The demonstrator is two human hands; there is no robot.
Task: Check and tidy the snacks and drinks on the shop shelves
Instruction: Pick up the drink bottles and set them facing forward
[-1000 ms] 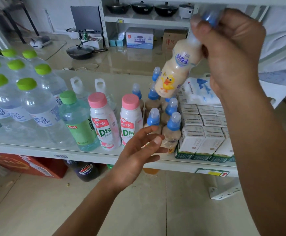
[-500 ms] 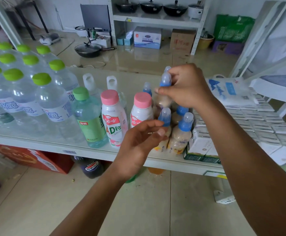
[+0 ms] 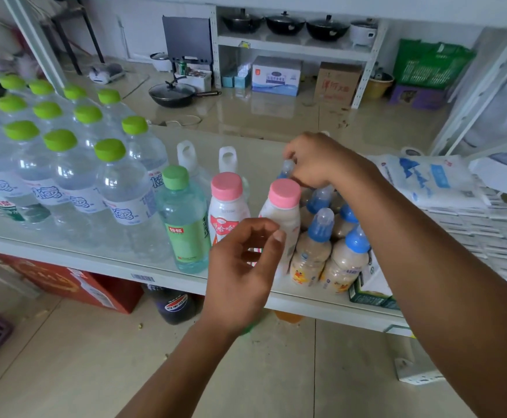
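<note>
Several small beige drink bottles with blue teat caps (image 3: pixel 318 245) stand clustered on the white shelf (image 3: pixel 119 267). My right hand (image 3: pixel 315 161) reaches over them and pinches the clear cap of a blue-capped bottle (image 3: pixel 287 168) at the back of the cluster. My left hand (image 3: pixel 243 267) hovers with loosely curled fingers in front of two pink-capped milk bottles (image 3: pixel 282 212), holding nothing. A green-capped bottle (image 3: pixel 186 224) stands left of them.
Water bottles with lime caps (image 3: pixel 65 176) fill the shelf's left. White cartons (image 3: pixel 493 236) and a white bag (image 3: pixel 427 176) lie to the right. Under the shelf sit a red box (image 3: pixel 74 285) and a dark cola bottle (image 3: pixel 174 306).
My right hand brought the duck-label bottle down from in front of my face and set it among the blue-capped bottles at the back. My left hand stayed near the pink-capped bottles.
</note>
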